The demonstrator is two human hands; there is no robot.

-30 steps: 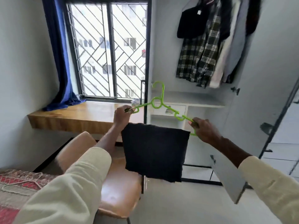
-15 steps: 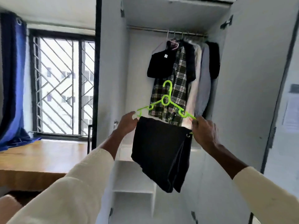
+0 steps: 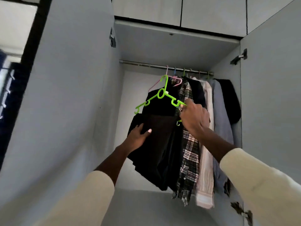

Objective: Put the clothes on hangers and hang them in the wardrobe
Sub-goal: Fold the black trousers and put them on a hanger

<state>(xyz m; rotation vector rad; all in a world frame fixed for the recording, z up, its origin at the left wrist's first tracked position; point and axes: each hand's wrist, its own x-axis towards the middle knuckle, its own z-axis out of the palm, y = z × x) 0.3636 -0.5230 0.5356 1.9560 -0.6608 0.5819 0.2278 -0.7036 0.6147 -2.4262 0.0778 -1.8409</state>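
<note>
The hanging step looks to be in hand: a green hanger (image 3: 160,95) with a dark folded garment (image 3: 156,149) draped over its lower bar is raised inside the open wardrobe (image 3: 81,95), its hook just below the rail (image 3: 146,64) and not yet over it. The right hand (image 3: 193,119) grips the hanger's right shoulder with curled fingers; the left hand (image 3: 138,136) lies against the cloth, its thumb on the front and its fingers hidden behind the garment's edge, so it seems to be steadying it. The next move likely calls for lifting the hook over the bare stretch of rail left of the hung clothes (image 3: 205,128), keeping the garment from sliding off.
</note>
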